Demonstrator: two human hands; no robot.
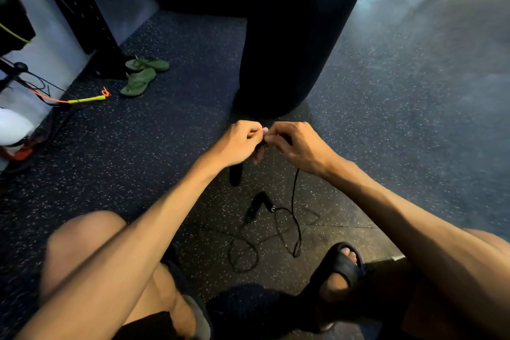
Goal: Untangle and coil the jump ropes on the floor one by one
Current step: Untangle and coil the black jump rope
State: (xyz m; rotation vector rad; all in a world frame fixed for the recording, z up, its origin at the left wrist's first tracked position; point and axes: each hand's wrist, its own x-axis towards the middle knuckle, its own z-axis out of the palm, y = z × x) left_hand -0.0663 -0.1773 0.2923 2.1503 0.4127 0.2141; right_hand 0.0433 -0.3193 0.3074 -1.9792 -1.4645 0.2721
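I'm untangling: left hand [240, 143] and right hand [298, 148] are both pinching the black jump rope [260, 203] between them, its cord trailing into loose loops on the rubber floor [165, 174]. Next move probably calls for picking the snag apart, then coiling.

Both forearms were stretched forward, angled inward. The left hand [238, 143] and right hand [299, 148] met fingertip to fingertip, fingers curled, pinching the black jump rope [235, 175].
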